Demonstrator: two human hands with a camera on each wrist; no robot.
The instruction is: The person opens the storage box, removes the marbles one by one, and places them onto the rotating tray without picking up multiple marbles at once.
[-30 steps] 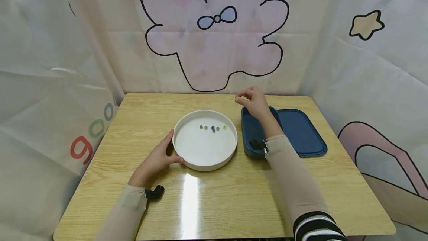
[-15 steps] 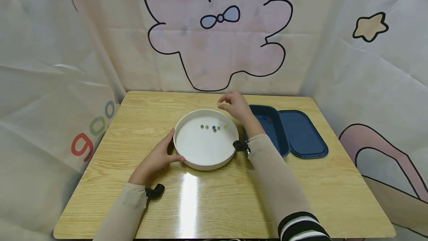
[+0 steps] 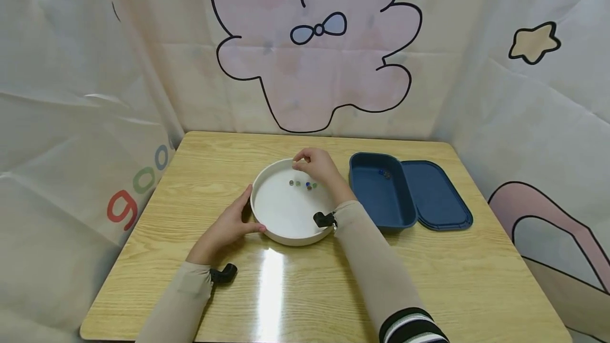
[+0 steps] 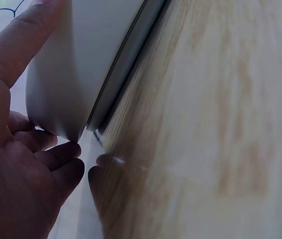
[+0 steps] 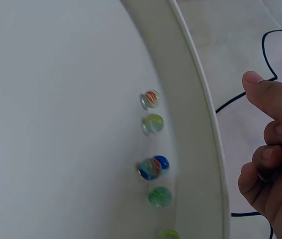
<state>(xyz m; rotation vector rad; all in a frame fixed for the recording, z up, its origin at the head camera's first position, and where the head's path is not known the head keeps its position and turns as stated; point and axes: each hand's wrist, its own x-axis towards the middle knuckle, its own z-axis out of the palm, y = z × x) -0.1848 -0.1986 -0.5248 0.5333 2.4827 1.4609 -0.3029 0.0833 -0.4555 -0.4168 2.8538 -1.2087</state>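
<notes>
A person sits or stands at a wooden table (image 3: 467,285), working with both hands around a round white dish (image 3: 290,218). The left hand (image 3: 229,226) holds the dish's left side, its thumb at the near rim and its fingers curled against the outer wall. The right hand (image 3: 318,167) hovers at the dish's far rim, fingers curled and fingertips drawn together; whether anything is pinched between them cannot be told. Six glass marbles (image 5: 160,196) lie on the dish's floor near the far wall, in a loose row: orange-striped, yellow-green, a blue and a red-and-blue close together, green, and yellow. To the right of the dish, apart from it, sits a dark blue box (image 3: 381,200) without its cover, with a few small marbles at its far end. A matching blue lid (image 3: 440,197) lies just beside the box. Behind hangs a pale cloth (image 3: 190,4) printed with a pink bear (image 3: 314,78).
</notes>
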